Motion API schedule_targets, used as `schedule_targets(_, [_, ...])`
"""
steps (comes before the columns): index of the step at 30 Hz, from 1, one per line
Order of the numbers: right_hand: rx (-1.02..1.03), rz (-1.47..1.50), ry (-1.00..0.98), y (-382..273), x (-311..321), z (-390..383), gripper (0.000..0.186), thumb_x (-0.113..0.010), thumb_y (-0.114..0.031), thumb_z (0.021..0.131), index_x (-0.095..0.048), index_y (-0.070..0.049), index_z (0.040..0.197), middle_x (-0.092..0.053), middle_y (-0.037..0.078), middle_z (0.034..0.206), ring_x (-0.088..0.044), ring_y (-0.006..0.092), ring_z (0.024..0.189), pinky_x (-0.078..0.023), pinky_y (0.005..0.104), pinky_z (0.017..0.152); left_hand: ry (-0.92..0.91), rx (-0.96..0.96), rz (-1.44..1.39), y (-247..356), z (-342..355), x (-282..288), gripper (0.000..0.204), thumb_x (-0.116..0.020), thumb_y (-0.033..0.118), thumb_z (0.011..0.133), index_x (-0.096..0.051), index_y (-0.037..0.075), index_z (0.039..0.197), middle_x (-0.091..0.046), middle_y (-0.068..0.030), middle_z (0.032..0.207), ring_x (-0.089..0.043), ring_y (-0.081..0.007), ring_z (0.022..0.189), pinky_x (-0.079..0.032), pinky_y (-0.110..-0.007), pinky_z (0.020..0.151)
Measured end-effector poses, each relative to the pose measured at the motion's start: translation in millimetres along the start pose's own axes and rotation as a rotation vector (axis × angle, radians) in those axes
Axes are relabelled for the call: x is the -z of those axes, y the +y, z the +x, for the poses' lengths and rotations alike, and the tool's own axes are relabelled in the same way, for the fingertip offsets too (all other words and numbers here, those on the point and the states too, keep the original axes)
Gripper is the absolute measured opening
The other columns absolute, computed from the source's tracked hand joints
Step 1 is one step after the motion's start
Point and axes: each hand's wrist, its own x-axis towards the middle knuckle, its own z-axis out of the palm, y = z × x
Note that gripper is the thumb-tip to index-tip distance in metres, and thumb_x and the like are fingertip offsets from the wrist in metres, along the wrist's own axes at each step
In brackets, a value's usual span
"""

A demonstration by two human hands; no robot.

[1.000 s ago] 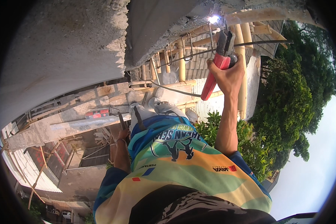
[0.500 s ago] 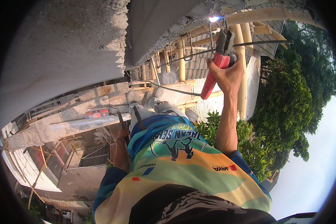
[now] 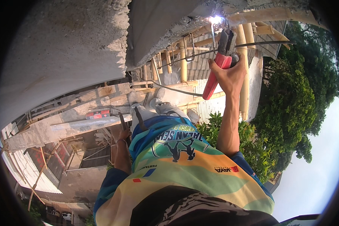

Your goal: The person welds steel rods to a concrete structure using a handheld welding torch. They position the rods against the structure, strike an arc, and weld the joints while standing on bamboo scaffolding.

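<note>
Red electrode holder (image 3: 223,62) near the bright arc (image 3: 216,19) beside the concrete beam (image 3: 154,34).
Right grip (image 3: 231,77) wraps it, left grip (image 3: 124,135) wraps a dark tool (image 3: 122,120); a steady hold should keep the arc even at the steel rod (image 3: 213,35).

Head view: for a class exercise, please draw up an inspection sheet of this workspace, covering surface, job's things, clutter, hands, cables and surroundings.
Surface: rough grey concrete, its edge ragged near the bright glow.
Job's things: red-handled clamp, dark tip close to the glow; dark tool, exact kind unclear.
Clutter: red box lying on a greyish ledge.
Hands: right hand grips the clamp; left hand, lowered, holds the dark tool.
Cables: one dark cable runs leftward from the clamp's lower end.
Surroundings: bamboo poles, green trees, sky.
</note>
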Motion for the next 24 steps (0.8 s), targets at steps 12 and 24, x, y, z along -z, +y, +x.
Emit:
schedule_targets(12, [-0.056, 0.003, -0.017, -2.7, 0.9, 1.5, 0.071, -0.084, -0.028, 0.064, -0.054, 0.008, 0.116, -0.072, 0.018, 0.080, -0.072, 0.0257, 0.072, -0.057, 0.0368, 0.070, -0.026, -0.022, 0.079, -1.9, 1.1, 0.4, 0.031, -0.048, 0.036, 0.100, -0.070, 0.015, 0.100, -0.074, -0.0075, 0.079, -0.074, -0.0274, 0.073, -0.059, -0.042, 0.067])
schedule_targets(24, [-0.045, -0.030, -0.007, -1.2, -0.5, 2.2, 0.072, -0.086, -0.029, 0.063, -0.054, 0.008, 0.116, -0.072, 0.018, 0.080, -0.072, 0.0261, 0.072, -0.057, 0.0368, 0.070, -0.022, 0.031, -0.036, -3.4, 0.4, -2.6, 0.036, -0.046, 0.039, 0.101, -0.070, 0.013, 0.099, -0.074, -0.0083, 0.081, -0.074, -0.0275, 0.075, -0.058, -0.044, 0.069])
